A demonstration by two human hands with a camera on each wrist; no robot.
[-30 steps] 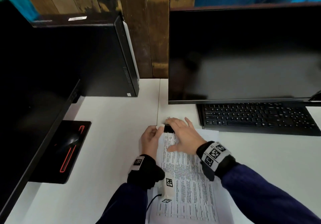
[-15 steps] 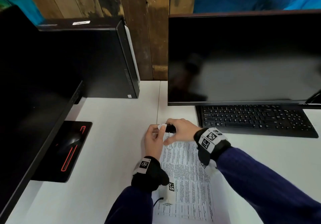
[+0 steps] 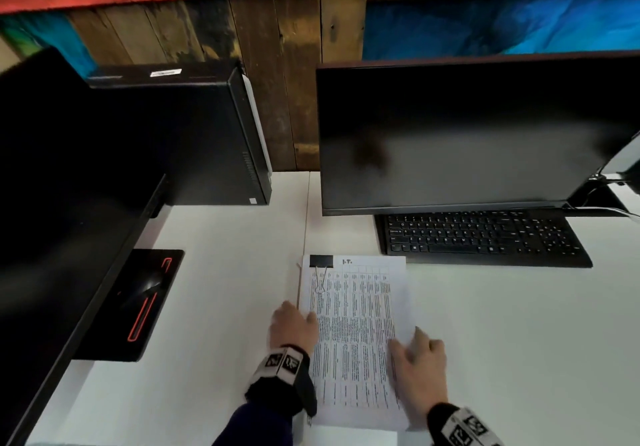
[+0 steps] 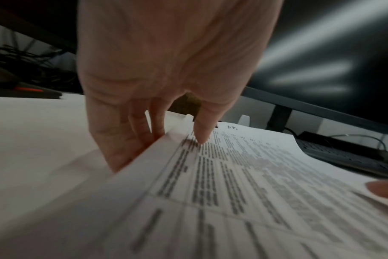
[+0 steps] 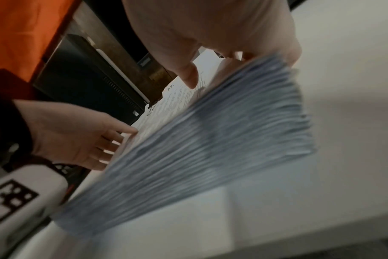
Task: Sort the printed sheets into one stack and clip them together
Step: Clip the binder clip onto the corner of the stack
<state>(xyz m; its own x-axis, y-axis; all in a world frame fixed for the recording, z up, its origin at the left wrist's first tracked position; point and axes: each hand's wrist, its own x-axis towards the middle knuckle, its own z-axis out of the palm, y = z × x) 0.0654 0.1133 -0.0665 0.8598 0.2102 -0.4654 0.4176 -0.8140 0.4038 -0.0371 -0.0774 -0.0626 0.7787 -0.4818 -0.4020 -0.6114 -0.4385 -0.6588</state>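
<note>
A stack of printed sheets (image 3: pixel 353 324) lies on the white desk, held at its top left corner by a black binder clip (image 3: pixel 321 261) whose wire handle lies flat on the page. My left hand (image 3: pixel 294 324) grips the stack's left edge, thumb on top and fingers under it (image 4: pixel 179 140). My right hand (image 3: pixel 417 352) grips the right edge the same way (image 5: pixel 210 75), and that side of the stack (image 5: pixel 210 131) is raised off the desk. The sheets' edges look blurred in the right wrist view.
A black keyboard (image 3: pixel 481 238) sits just beyond the stack under a dark monitor (image 3: pixel 467 134). A black computer tower (image 3: pixel 194 137) stands at the back left. A mouse on a black pad (image 3: pixel 138 300) and a second dark monitor (image 3: pixel 52 203) are at the left.
Both hands have left the binder clip at the top corner and come down to the stack's two side edges. The clip now stays on the sheets by itself.
</note>
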